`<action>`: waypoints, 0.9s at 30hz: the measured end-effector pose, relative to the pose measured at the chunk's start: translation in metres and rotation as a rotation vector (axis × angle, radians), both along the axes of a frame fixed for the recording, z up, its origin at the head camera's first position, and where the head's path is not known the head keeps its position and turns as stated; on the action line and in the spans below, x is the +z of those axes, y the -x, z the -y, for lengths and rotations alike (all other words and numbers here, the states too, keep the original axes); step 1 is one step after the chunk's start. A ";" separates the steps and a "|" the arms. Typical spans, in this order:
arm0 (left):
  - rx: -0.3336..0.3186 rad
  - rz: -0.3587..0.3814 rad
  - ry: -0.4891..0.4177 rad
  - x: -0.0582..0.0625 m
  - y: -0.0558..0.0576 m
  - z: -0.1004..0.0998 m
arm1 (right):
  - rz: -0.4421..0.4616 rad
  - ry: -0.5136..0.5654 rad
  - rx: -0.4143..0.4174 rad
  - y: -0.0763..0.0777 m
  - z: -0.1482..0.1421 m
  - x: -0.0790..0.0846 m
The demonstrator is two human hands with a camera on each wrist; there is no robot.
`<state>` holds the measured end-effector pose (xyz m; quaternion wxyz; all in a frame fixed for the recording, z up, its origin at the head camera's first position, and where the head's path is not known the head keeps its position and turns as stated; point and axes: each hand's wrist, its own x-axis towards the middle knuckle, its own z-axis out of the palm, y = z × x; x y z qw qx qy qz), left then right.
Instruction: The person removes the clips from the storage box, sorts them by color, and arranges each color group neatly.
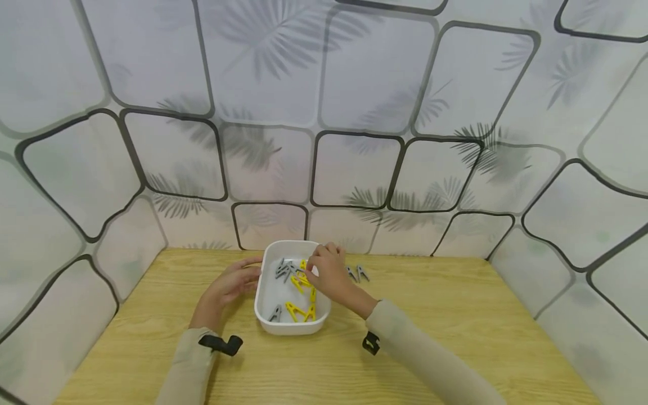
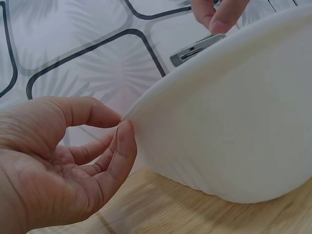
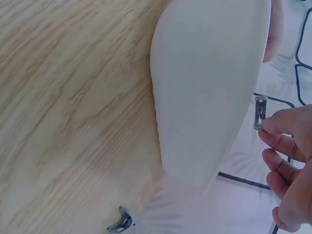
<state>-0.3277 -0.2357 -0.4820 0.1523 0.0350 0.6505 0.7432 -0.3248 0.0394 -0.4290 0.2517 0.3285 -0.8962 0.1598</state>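
Observation:
A white plastic tub holds several grey clothespins and several yellow clothespins. At its left side, my left hand pinches the rim between thumb and fingertips, as the left wrist view shows. My right hand is over the tub's right side. Between its thumb and index finger it pinches one end of a grey clothespin, held above the rim. The left wrist view also shows that held clothespin beyond the rim. Part of the tub's right inside is hidden behind the right hand.
Two grey clothespins lie on the wooden table to the right of the tub, near the back edge. Patterned fabric walls stand behind and on both sides of the table.

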 end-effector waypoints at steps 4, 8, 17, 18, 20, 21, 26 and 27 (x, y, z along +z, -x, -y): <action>0.001 -0.003 0.008 0.001 0.000 0.001 | 0.020 0.013 -0.018 0.001 -0.013 0.005; 0.010 -0.012 0.036 0.001 -0.001 -0.001 | 0.049 0.051 -0.030 0.003 -0.028 0.013; 0.015 -0.013 0.030 -0.002 -0.002 -0.007 | 0.078 0.141 -0.088 0.010 -0.069 0.023; 0.019 -0.010 0.026 -0.002 -0.002 -0.007 | 0.073 0.151 -0.088 0.011 -0.072 0.024; 0.030 0.001 0.022 -0.002 -0.003 -0.007 | 0.066 0.168 -0.086 0.011 -0.078 0.025; 0.028 0.001 0.025 -0.002 -0.003 -0.007 | 0.062 0.170 -0.090 0.011 -0.081 0.025; 0.032 0.004 0.030 -0.001 -0.002 -0.006 | 0.065 0.174 -0.140 0.014 -0.099 0.021; 0.028 -0.001 0.032 0.000 -0.001 -0.007 | 0.066 0.175 -0.151 0.015 -0.103 0.020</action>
